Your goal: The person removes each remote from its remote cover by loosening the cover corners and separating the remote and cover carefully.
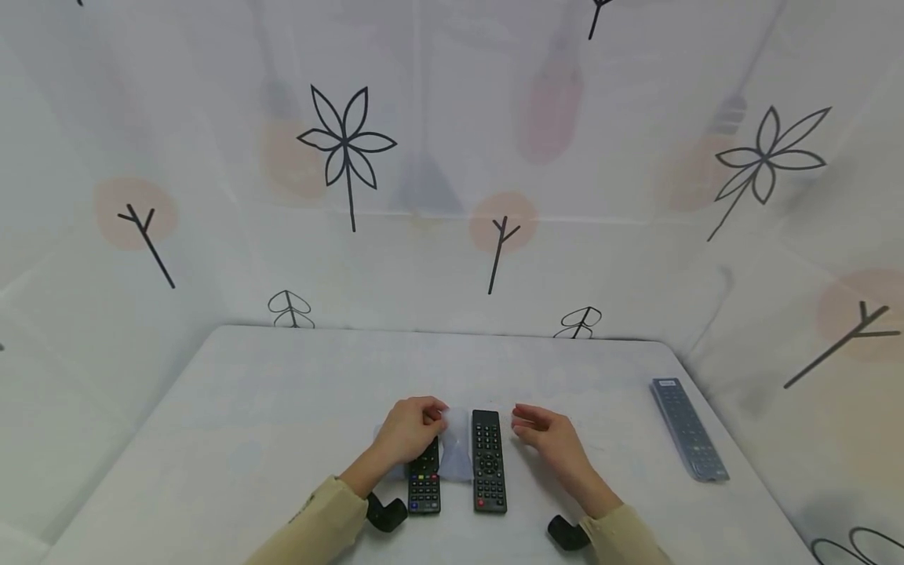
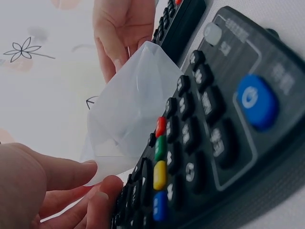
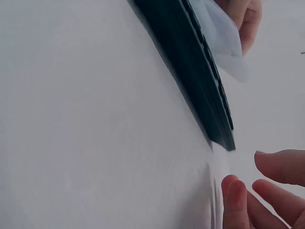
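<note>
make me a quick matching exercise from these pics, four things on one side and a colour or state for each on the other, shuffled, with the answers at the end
Things
1. Black remote by the left hand
2. Right hand
3. Thin plastic standing up in the left wrist view
4. Outlying remote near the right edge of the table

Colour or state
A. Holds nothing
B. Bluish grey
C. Has a row of red, green, yellow and blue buttons
D. Whitish and see-through

Right pairs: 1-C, 2-A, 3-D, 4-B
</note>
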Action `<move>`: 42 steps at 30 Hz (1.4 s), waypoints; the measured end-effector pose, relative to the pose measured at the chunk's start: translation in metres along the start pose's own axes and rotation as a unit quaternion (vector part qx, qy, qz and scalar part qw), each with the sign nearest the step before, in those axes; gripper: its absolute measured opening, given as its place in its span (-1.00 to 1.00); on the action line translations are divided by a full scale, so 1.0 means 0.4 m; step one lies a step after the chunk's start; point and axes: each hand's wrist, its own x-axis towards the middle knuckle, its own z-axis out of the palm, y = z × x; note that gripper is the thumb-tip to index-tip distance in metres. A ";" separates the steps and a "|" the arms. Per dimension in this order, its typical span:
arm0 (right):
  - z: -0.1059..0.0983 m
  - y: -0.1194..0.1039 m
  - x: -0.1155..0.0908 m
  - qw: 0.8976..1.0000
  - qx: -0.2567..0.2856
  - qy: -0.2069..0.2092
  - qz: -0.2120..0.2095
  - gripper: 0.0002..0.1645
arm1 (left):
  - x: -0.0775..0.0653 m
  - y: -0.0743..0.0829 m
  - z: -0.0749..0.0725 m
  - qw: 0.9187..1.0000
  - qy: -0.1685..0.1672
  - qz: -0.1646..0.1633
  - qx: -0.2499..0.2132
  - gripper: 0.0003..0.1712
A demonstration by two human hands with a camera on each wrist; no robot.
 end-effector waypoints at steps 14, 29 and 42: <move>-0.149 0.024 -0.004 0.998 -0.016 0.045 0.032 -0.47 | -0.002 -0.006 -0.003 1.000 0.002 0.005 -0.007 -0.78; -0.345 0.073 -0.014 0.986 -0.058 0.146 0.060 -0.39 | -0.001 -0.005 -0.003 1.000 0.001 0.006 -0.007 -0.79; -0.482 0.130 -0.028 0.964 -0.121 0.217 0.094 -0.35 | -0.001 -0.005 0.001 1.000 0.002 -0.001 -0.008 -0.80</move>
